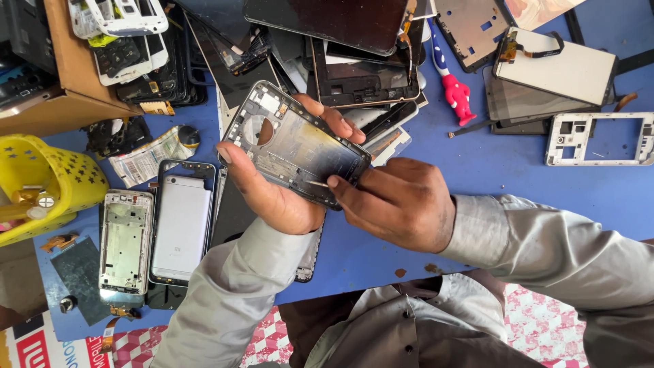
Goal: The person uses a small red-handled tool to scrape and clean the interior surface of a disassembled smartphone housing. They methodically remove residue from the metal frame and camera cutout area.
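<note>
- Head view: the left hand (272,191) grasps a stripped phone frame (296,144) from beneath, thumb along its near edge, fingertips (335,120) curled over the far edge.
- The right hand (398,203) pinches a thin tool (317,182) whose tip touches the frame's lower edge.
- Just left of the hands, a silver phone back (180,228) lies on the blue worktop (477,170).
- Beyond the hands lie piled screens (354,68).

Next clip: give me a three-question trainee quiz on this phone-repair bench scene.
1. True or false: the left hand holds the phone frame.
2. What colour is the table?
3. The right hand pinches: A) a thin metal tool B) a red brush C) a coin.

Key: 1 true; 2 blue; 3 A.
</note>
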